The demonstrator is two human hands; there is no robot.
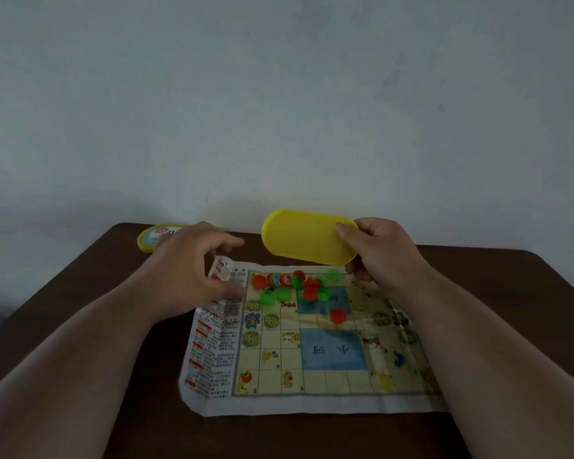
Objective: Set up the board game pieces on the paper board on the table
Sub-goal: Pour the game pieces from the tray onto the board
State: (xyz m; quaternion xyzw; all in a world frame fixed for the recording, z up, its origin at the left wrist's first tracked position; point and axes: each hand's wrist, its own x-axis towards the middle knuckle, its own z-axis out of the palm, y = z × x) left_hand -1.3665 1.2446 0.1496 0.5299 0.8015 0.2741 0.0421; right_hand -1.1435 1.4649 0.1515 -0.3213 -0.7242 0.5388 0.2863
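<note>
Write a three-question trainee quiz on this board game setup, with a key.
1. True or false: the right hand holds the yellow box tipped over the paper board.
2. Where do most pieces lie? A) on the far part of the board B) on the bare table C) inside the lid
3. What colour is the lone piece apart from the heap?

Key: 1 true; 2 A; 3 red.
</note>
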